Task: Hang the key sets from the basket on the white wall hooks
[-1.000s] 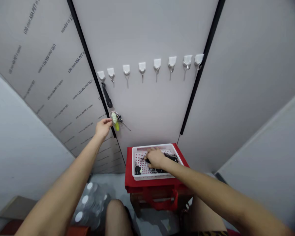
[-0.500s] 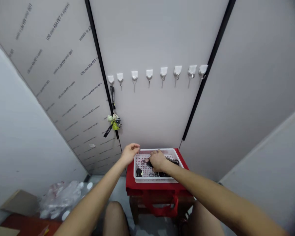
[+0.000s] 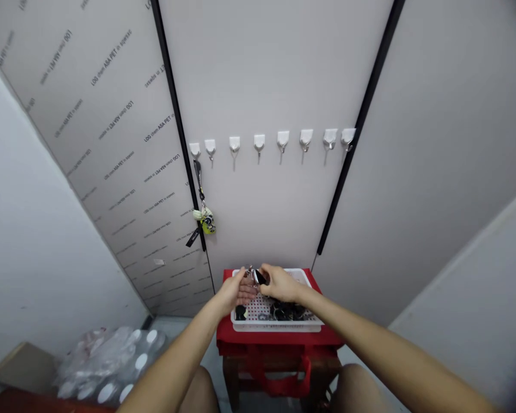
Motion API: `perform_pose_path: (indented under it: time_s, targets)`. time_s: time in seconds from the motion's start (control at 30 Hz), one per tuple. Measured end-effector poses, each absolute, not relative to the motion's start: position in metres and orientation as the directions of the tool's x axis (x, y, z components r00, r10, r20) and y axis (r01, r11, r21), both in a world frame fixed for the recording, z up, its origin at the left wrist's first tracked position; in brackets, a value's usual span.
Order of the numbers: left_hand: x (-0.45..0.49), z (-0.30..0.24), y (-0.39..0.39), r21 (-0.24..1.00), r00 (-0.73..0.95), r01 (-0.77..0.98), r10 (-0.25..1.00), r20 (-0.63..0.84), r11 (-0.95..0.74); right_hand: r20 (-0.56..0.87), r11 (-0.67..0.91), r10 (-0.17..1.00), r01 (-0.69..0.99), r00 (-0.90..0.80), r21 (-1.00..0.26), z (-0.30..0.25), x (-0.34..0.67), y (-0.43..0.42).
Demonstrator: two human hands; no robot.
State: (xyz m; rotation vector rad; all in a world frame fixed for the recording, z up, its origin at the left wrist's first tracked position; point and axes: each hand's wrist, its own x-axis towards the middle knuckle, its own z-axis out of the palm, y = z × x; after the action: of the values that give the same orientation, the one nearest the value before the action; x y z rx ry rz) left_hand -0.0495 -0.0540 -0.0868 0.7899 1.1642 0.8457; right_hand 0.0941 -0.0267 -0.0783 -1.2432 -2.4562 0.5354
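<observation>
Since our right grip (image 3: 281,284) just pinches that black, silver-edged piece (image 3: 260,277) above the white basket (image 3: 275,324), one sloppy slip could dump it into the dark clutter (image 3: 285,311); our left grip (image 3: 231,291), fingers stretched out beside it, might knock it loose.

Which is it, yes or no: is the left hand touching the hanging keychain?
No, the left hand is over the basket, below the keychain.

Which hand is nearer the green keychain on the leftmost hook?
Left. The left hand is below and slightly right of the green keychain, apart from it; the right hand is farther right, holding a dark item over the white basket.
</observation>
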Motion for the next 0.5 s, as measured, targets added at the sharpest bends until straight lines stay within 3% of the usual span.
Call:
perform_pose_path:
  time_s: [0.13, 0.27, 0.33, 0.4, 0.5]
  targets:
    - [-0.038, -0.085, -0.052, 0.816, 0.125, -0.381, 0.899, -0.42, 0.435, 0.182, 0.624, 0.77, 0.664, -0.611, -0.411, -0.068, 0.09, -0.038]
    - [-0.036, -0.081, -0.048, 0.841, 0.028, -0.454, 0.948, -0.318, 0.295, 0.159, 0.603, 0.795, 0.734, -0.586, -0.311, -0.066, 0.092, -0.044]
    - [-0.038, -0.075, -0.047, 0.852, 0.02, -0.469, 0.967, -0.255, 0.234, 0.153, 0.583, 0.809, 0.745, -0.567, -0.323, -0.064, 0.094, -0.042]
    - [-0.04, -0.067, -0.046, 0.868, -0.002, -0.47, 0.983, -0.182, 0.16, 0.161, 0.567, 0.814, 0.705, -0.558, -0.426, -0.059, 0.094, -0.039]
    - [-0.042, -0.052, -0.044, 0.912, -0.02, -0.409, 0.998, -0.052, 0.039, 0.199, 0.507, 0.818, 0.512, -0.54, -0.693, -0.039, 0.087, -0.029]
